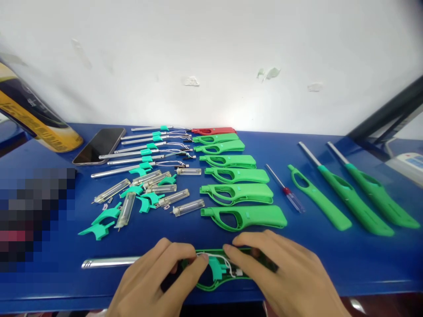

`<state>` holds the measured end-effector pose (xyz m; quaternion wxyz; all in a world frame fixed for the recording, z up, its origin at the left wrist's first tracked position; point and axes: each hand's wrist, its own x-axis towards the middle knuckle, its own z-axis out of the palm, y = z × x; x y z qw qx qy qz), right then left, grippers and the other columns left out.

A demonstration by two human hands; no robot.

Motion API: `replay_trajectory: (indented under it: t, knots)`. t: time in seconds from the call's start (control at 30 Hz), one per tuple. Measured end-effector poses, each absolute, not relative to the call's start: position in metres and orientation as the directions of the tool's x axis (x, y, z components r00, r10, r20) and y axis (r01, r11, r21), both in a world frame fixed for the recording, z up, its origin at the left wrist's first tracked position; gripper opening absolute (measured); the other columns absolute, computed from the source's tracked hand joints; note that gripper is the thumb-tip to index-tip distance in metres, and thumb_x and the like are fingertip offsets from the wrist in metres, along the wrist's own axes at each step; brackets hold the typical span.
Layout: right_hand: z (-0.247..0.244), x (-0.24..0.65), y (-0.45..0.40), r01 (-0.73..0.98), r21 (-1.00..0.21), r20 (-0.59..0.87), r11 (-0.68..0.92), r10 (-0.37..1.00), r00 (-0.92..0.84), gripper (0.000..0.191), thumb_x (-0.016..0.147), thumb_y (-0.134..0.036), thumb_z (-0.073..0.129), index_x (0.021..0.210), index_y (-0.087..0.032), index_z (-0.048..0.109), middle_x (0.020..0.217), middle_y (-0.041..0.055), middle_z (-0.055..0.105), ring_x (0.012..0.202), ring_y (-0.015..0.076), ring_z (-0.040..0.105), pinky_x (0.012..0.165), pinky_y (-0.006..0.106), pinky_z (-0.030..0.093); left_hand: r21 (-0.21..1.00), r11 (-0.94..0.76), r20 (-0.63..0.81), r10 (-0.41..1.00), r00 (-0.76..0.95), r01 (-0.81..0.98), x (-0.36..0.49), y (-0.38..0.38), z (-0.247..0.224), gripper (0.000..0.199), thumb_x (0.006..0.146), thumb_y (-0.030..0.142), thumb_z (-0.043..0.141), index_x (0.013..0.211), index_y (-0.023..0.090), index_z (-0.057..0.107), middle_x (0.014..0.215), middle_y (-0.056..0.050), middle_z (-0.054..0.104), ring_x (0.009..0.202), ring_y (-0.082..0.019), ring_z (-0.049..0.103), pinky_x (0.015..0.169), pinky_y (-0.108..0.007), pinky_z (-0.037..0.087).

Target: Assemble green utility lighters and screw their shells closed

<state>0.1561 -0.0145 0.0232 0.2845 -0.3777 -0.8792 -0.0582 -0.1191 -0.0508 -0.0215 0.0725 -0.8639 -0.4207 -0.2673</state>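
Observation:
Near the table's front edge lies an open green lighter shell [207, 288], its hollow side up. A silver metal tube [110, 262] sticks out to the left from it. My left hand [157, 277] grips the front of the shell, thumb and fingers closed over the base of the tube. Inside the shell sit a teal trigger [216, 267] and a white wire [228, 263] that bends to the right. My right hand [287, 273] holds the rear of the shell, with its thumb and fingers over the edges. The hands hide parts of the shell.
Behind my hands lie several green shells [253, 215], a red one [218, 130], tubes with wires [122, 169], clear fuel tanks [190, 207] and teal triggers [99, 230]. Rightward are a screwdriver [292, 198] and two assembled lighters [360, 204]. A phone [99, 146] and yellow bottle [36, 114] stand left.

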Motion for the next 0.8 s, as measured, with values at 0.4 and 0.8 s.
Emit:
replay_trajectory:
  t: [0.4,0.8]
  knots:
    - [0.021,0.149,-0.012,0.677,-0.048,0.566,0.735,0.578,-0.587,0.053,0.121,-0.022,0.025,0.109,-0.02,0.076,0.089,-0.0017,0.083,0.075,0.0138,0.072,0.072,0.032,0.049,0.063,-0.659,0.468,0.683,0.561,0.75,-0.123,-0.049,-0.025,0.046,0.106,0.007,0.047,0.135,0.03,0.075,0.118,-0.003,0.075,0.093,-0.012,0.072,0.092,-0.027,0.062]
    - [0.013,0.146,-0.017,0.706,-0.109,0.602,0.7,0.612,-0.513,0.03,0.116,-0.015,0.044,0.118,-0.015,0.073,0.084,0.0009,0.078,0.071,0.0161,0.064,0.065,0.032,0.044,0.118,-0.655,0.476,0.697,0.537,0.746,-0.117,-0.043,-0.018,0.048,0.106,0.003,0.046,0.136,0.028,0.074,0.116,-0.003,0.076,0.085,-0.009,0.068,0.077,-0.021,0.055]
